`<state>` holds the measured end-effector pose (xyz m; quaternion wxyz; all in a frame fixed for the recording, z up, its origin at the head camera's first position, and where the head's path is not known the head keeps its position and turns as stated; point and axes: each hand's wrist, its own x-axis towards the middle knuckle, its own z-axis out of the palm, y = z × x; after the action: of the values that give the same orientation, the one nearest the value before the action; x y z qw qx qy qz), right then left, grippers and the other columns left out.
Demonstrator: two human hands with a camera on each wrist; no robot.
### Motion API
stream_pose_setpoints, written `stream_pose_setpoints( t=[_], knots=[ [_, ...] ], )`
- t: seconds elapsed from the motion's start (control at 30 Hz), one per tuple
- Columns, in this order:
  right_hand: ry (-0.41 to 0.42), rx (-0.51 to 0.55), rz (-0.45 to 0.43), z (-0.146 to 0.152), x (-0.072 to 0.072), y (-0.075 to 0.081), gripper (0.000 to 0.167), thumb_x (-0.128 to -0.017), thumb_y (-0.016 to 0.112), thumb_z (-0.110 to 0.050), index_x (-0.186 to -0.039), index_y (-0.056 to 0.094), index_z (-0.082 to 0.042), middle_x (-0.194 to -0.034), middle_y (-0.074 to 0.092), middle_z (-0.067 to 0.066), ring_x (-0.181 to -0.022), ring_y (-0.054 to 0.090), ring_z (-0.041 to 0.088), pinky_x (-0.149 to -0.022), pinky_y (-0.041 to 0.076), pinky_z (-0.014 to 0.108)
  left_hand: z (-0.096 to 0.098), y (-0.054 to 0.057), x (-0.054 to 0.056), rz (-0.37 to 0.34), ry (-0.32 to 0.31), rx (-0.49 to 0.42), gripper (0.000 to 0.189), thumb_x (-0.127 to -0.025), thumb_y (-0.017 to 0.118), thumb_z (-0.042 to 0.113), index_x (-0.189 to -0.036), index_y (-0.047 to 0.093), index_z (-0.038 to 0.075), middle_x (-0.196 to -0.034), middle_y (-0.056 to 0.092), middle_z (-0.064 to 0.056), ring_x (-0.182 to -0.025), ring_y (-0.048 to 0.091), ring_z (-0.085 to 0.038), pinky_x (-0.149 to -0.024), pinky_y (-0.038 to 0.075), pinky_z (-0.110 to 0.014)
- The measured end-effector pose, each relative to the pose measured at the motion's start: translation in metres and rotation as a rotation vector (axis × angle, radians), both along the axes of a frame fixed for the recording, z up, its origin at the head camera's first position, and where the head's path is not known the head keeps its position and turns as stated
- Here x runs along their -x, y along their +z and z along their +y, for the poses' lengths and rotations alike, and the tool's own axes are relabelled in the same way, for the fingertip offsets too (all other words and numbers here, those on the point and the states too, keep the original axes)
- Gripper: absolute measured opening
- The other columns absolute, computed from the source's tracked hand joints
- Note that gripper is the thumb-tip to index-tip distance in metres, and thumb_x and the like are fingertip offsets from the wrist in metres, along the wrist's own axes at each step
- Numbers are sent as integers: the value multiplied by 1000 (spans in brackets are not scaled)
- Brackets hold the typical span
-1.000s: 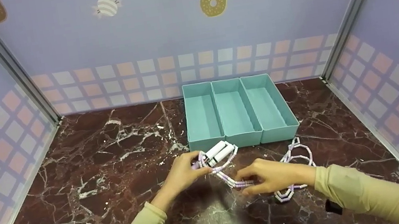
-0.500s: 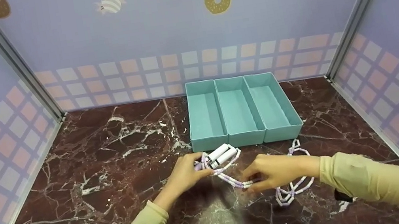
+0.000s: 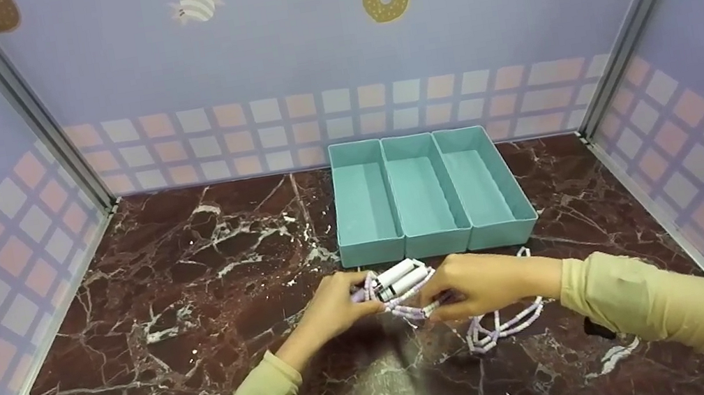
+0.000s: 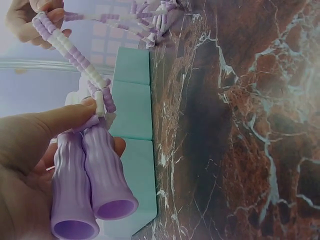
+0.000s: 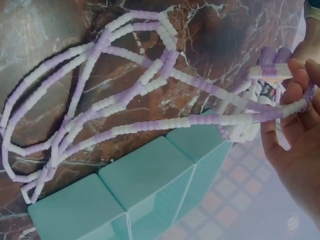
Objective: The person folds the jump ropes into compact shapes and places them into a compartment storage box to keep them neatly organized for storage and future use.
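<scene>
My left hand [image 3: 334, 306] grips the paired handles [image 4: 106, 170] of a beaded jump rope; they are purple with flared hollow ends, and their white parts point away from the palm in the head view. Purple-and-white beaded rope [image 4: 67, 50] is looped around the handles near the thumb. My right hand [image 3: 468, 283] pinches a stretch of the rope close to the handles. From there the loose strands [image 5: 202, 119] trail to the marbled table in crossing loops, partly hidden behind the right forearm in the head view.
Three teal bins [image 3: 371, 253] stand side by side just beyond the hands, near the patterned back wall [image 3: 217, 56]. A dark marbled tabletop [image 3: 145, 272] spreads around, enclosed by side walls.
The right hand, holding the rope, has moved up toward the handles, drawing the rope closer around them. The loose loops have shifted slightly left. The left hand keeps its grip.
</scene>
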<state>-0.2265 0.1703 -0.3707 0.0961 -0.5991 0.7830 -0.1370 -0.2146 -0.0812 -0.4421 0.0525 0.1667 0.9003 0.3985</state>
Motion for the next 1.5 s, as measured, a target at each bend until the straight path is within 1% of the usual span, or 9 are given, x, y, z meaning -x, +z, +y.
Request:
stream_pose_setpoints(
  t=[0.27,0.47,0.6,0.77,0.87,1.0,1.13,1.33,1.5],
  knots=[
    [40,52,63,-3,3,6,6,-93,66,-20,-94,69,-14,-80,70,-6,-66,58,2,-66,52,14,5,0,-2,8,-57,17,31,-78,82,19,-106,74,10,-74,67,-1,-56,43,-6,-47,35,-15],
    [13,43,79,-4,6,9,9,-93,67,-18,-97,69,-11,-90,74,-1,-75,66,8,-75,58,21,8,-1,-3,-36,-91,25,29,-78,82,19,-104,73,10,-68,54,6,-55,40,-6,-47,34,-14],
    [11,38,83,-6,7,11,9,-93,67,-20,-96,69,-12,-90,73,-2,-75,65,8,-76,58,22,10,-3,-4,-62,-117,42,26,-79,81,19,-101,72,9,-66,48,7,-55,38,-6,-47,35,-14],
    [10,36,91,-8,11,14,11,-94,66,-25,-94,69,-14,-86,70,-4,-74,64,9,-75,57,22,12,-4,-4,-61,-165,61,30,-79,81,19,-106,73,10,-66,50,8,-55,40,-5,-50,38,-16],
    [-1,24,72,-10,14,16,14,-95,65,-27,-96,70,-14,-89,71,-3,-76,66,9,-78,57,21,13,-4,-4,-50,-204,78,30,-79,81,17,-108,73,10,-70,55,7,-57,44,-4,-52,41,-16],
    [-5,1,48,-11,18,17,17,-94,65,-29,-98,71,-13,-91,72,-2,-77,66,7,-78,57,19,14,-4,-5,-62,-236,101,30,-79,81,17,-107,72,9,-79,66,2,-61,49,-4,-54,46,-16],
    [9,-1,63,-13,22,17,13,-93,67,-27,-95,71,-14,-88,71,-3,-73,63,6,-73,55,17,15,-3,-5,-58,-246,123,33,-79,81,18,-109,72,8,-85,72,-4,-63,53,-5,-57,48,-17],
    [8,-31,80,-16,23,17,12,-91,69,-27,-90,69,-15,-82,70,-3,-67,60,5,-66,53,15,15,-2,-6,-9,-272,216,41,-78,82,20,-117,71,10,-95,75,-6,-70,60,-6,-63,51,-17],
    [-1,-47,80,-18,22,18,11,-92,69,-25,-90,68,-15,-84,71,-2,-71,63,7,-69,54,16,15,0,-7,2,-301,282,44,-77,82,24,-119,71,16,-91,74,-2,-66,56,-4,-61,49,-18]
  ],
)
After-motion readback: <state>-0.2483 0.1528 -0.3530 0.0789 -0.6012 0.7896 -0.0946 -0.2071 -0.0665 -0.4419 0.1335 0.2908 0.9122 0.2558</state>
